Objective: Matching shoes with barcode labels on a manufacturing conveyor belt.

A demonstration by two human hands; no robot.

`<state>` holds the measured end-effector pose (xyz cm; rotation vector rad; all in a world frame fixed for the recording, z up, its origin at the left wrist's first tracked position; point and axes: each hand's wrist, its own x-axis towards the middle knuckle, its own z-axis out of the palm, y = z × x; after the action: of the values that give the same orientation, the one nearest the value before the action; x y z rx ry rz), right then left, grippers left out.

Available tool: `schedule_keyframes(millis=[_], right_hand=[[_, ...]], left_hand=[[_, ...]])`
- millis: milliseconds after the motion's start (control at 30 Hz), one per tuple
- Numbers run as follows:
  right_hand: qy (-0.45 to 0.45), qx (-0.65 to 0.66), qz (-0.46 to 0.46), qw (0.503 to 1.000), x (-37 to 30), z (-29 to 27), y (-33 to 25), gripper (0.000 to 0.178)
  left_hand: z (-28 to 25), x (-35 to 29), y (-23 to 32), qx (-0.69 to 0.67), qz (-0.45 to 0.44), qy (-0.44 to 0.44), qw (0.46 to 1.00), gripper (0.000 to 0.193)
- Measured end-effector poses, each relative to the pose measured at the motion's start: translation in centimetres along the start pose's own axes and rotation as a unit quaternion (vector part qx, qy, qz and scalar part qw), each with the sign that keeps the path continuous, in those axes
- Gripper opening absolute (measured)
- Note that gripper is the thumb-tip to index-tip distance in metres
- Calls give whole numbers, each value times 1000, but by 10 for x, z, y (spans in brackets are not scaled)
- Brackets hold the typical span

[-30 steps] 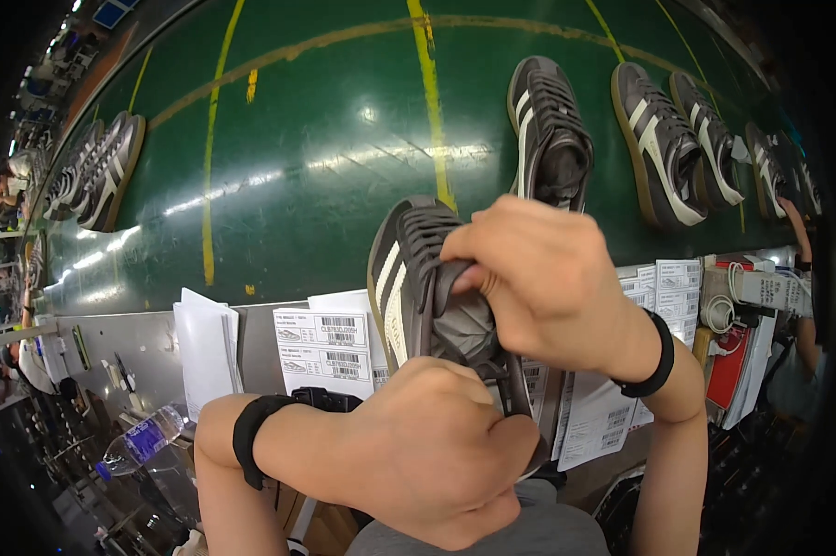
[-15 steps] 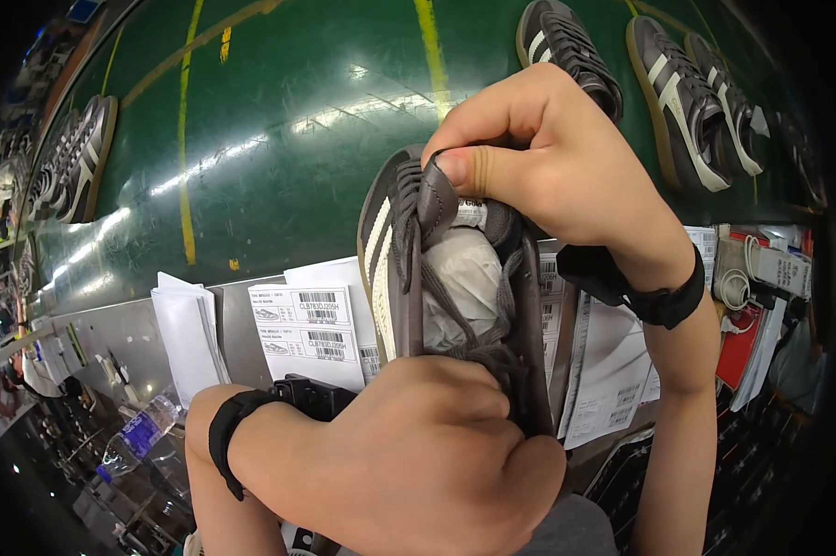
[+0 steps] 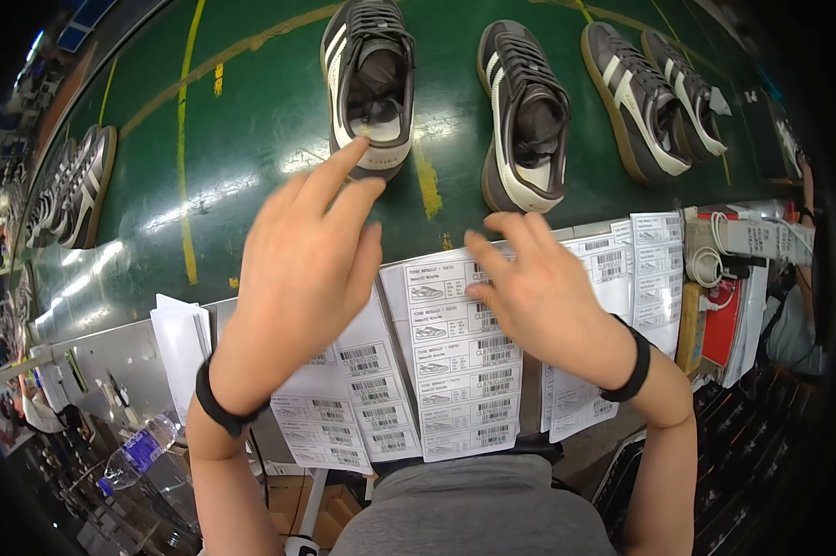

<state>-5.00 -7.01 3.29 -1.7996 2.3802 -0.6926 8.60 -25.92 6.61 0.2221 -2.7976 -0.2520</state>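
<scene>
Two dark grey sneakers with white stripes and white heels stand on the green tabletop, heels toward me. My left hand (image 3: 311, 246) is empty, its fingers stretched out. Its index fingertip overlaps the heel of the left sneaker (image 3: 336, 83); whether it touches, I cannot tell. Just short of the heel of the right sneaker (image 3: 490, 116), my right hand (image 3: 548, 287) hangs with fingers apart and holds nothing. Beneath it lies a sheet of printed shoe labels (image 3: 464, 408).
Another pair of sneakers (image 3: 622, 93) stands farther right, and more sneakers (image 3: 84, 185) at the far left. Label sheets (image 3: 372, 361) and blank papers (image 3: 182, 334) line the grey near edge. A plastic bottle (image 3: 145, 449) sits lower left, a white cable (image 3: 705, 266) right.
Both hands held a sneaker with white paper inside, the right pinching its tongue. Now they are empty and apart, and a sneaker stands on the tabletop ahead of my left hand.
</scene>
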Motion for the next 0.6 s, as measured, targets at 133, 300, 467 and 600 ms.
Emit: schedule_keyframes(millis=[133, 300, 467, 600], right_hand=[[-22, 48, -48, 997, -20, 0, 0, 33], [47, 213, -23, 976, -43, -36, -4, 30], [152, 191, 150, 958, -69, -37, -19, 43], [223, 266, 218, 912, -72, -38, -31, 37]], left_hand=[[-8, -49, 42, -164, -120, -111, 973, 59], [5, -87, 75, -500, -282, -205, 792, 50], [1, -111, 94, -584, -327, -107, 735, 27], [-6, -113, 100, -562, -253, -89, 783, 24]])
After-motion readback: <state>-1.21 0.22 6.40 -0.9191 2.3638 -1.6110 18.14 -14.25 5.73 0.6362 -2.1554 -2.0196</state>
